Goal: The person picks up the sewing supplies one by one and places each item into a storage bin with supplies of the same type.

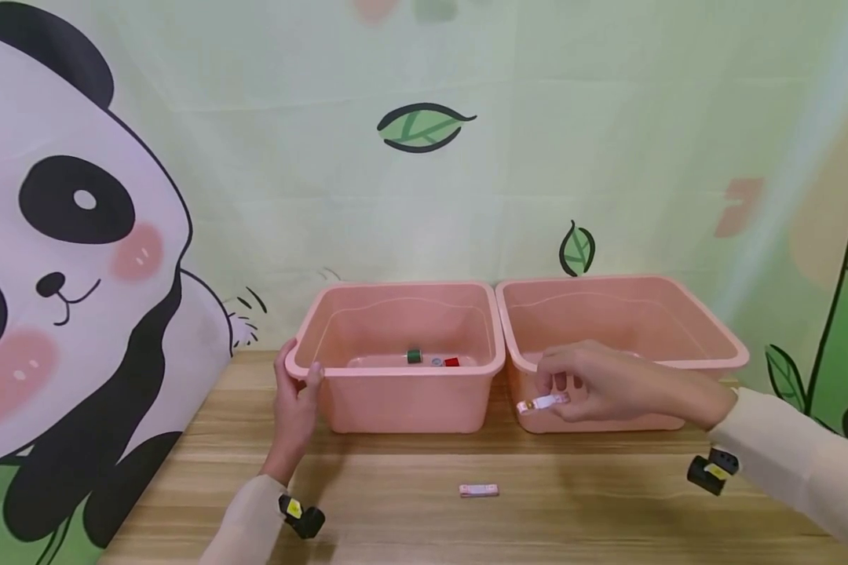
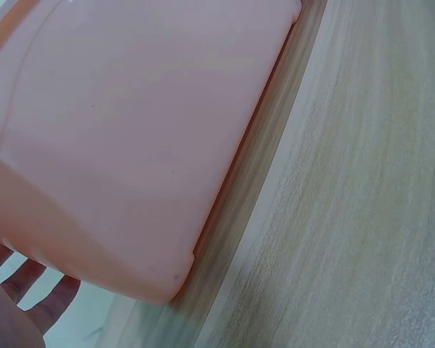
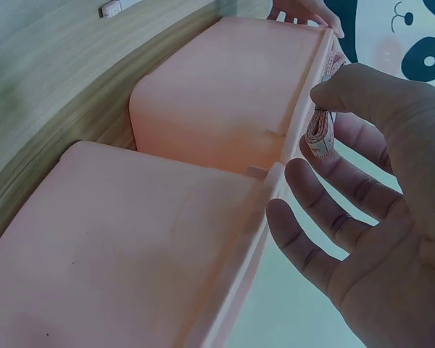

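My right hand pinches a small folded tape measure between thumb and forefinger, in front of the right pink bin. Up close in the right wrist view, the tape measure shows stacked layers, printed marks and a dark tie; the other fingers are spread apart. My left hand grips the front left corner of the left pink bin, with its thumb at the rim. In the left wrist view, fingers reach round the bin's side. Another folded pinkish-white strip lies on the table.
Inside the left bin are a dark green cylinder, a small grey round piece and a red piece. Both bins stand side by side on the wood-grain table, against a panda-print cloth.
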The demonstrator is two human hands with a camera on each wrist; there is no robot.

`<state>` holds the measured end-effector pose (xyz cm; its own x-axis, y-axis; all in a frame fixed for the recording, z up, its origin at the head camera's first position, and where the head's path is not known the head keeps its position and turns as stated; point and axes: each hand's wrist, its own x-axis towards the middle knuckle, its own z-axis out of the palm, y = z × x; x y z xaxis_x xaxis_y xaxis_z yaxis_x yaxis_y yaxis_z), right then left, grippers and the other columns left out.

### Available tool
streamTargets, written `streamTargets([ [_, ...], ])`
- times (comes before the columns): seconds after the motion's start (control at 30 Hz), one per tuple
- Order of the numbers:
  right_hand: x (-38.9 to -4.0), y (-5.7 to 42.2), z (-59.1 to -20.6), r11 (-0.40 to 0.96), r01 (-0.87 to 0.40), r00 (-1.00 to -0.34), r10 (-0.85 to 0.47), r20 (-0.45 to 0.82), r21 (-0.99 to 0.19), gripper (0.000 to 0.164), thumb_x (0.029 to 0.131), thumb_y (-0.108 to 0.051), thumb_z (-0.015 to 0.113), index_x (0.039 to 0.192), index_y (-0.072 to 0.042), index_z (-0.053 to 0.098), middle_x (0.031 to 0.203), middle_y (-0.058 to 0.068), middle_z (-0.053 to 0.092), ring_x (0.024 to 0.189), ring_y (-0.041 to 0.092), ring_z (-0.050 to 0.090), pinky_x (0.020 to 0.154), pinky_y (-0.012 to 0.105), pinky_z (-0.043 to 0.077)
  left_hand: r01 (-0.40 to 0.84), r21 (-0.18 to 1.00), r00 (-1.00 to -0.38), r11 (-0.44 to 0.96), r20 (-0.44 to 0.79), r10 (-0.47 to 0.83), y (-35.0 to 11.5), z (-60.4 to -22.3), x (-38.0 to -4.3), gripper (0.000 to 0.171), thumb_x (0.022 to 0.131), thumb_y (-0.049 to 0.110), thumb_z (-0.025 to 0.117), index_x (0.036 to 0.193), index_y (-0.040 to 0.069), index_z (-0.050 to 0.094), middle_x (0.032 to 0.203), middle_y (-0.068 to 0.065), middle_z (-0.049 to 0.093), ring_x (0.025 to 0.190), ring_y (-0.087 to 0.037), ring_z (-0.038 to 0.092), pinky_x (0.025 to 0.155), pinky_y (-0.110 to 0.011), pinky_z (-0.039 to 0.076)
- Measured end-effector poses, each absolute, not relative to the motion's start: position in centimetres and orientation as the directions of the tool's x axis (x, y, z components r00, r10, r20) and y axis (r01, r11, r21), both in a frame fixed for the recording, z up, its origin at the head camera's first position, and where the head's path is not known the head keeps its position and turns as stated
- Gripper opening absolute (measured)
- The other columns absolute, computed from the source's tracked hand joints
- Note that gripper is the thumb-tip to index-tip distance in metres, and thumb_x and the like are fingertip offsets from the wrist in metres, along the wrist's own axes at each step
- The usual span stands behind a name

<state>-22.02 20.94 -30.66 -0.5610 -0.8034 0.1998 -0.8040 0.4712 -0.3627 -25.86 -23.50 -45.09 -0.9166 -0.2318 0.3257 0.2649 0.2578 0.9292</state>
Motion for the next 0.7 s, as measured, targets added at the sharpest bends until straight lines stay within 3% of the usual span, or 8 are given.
streamTargets([
  [0.2, -22.5, 21.2, -29.5, 0.502, -0.789, -0.586, -0.789, 0.188, -0.354, 0.020, 0.086, -0.008, 0.077, 0.092, -0.024, 0.068, 0.085, -0.015, 0.062, 0.076, 0.009, 0.059, 0.064, 0.026, 0.055, 0.238, 0.939, -0.928, 0.250, 0.296, -0.228, -23.4, -44.5, -25.5, 0.065, 0.107, 0.041, 0.052, 0.161, 0.036, 0.017, 0.163, -0.003, 0.033, 0.136, -0.027, 0.043, 0.113, -0.050, 0.041],
  [0.33, -23.4, 22.0, -28.0, 0.595, -0.797, -0.601, -0.765, 0.232, -0.102, 0.021, 0.087, -0.023, 0.074, 0.085, -0.041, 0.062, 0.077, -0.025, 0.057, 0.070, 0.000, 0.053, 0.063, 0.024, 0.048, 0.226, 0.942, -0.932, 0.247, 0.283, -0.226, -22.8, -42.8, -24.4, 0.065, 0.108, 0.038, 0.051, 0.162, 0.027, 0.018, 0.162, -0.008, 0.034, 0.135, -0.029, 0.043, 0.113, -0.052, 0.041],
  [0.4, -24.1, 22.4, -27.4, 0.615, -0.786, -0.611, -0.758, 0.231, -0.063, 0.022, 0.087, -0.024, 0.073, 0.083, -0.043, 0.061, 0.077, -0.026, 0.056, 0.070, -0.001, 0.053, 0.065, 0.025, 0.047, 0.225, 0.942, -0.933, 0.247, 0.282, -0.223, -22.6, -42.3, -23.9, 0.064, 0.108, 0.036, 0.050, 0.162, 0.024, 0.017, 0.162, -0.011, 0.034, 0.134, -0.032, 0.043, 0.113, -0.055, 0.040],
  [0.43, -24.5, 22.6, -27.2, 0.628, -0.775, -0.626, -0.749, 0.218, -0.070, 0.021, 0.088, -0.025, 0.072, 0.082, -0.042, 0.061, 0.077, -0.025, 0.057, 0.070, 0.000, 0.053, 0.065, 0.026, 0.047, 0.225, 0.942, -0.934, 0.247, 0.282, -0.222, -22.5, -42.1, -23.7, 0.064, 0.109, 0.036, 0.049, 0.162, 0.023, 0.017, 0.162, -0.013, 0.034, 0.135, -0.033, 0.043, 0.113, -0.056, 0.040],
  [0.57, -26.1, 23.0, -26.8, 0.660, -0.698, -0.705, -0.700, 0.108, -0.278, 0.014, 0.091, -0.016, 0.073, 0.087, -0.029, 0.068, 0.085, -0.014, 0.064, 0.079, 0.008, 0.061, 0.071, 0.029, 0.053, 0.221, 0.943, -0.935, 0.249, 0.278, -0.221, -22.4, -41.9, -23.5, 0.065, 0.108, 0.036, 0.050, 0.163, 0.023, 0.017, 0.163, -0.012, 0.033, 0.136, -0.033, 0.042, 0.113, -0.056, 0.039],
  [0.7, -27.7, 23.5, -26.4, 0.705, -0.635, -0.755, -0.652, 0.063, -0.315, 0.009, 0.092, -0.018, 0.074, 0.088, -0.025, 0.069, 0.084, -0.010, 0.066, 0.079, 0.012, 0.062, 0.069, 0.031, 0.055, 0.222, 0.945, -0.935, 0.242, 0.277, -0.221, -22.3, -41.9, -23.4, 0.065, 0.107, 0.038, 0.052, 0.162, 0.024, 0.018, 0.163, -0.008, 0.033, 0.137, -0.030, 0.042, 0.113, -0.053, 0.040],
])
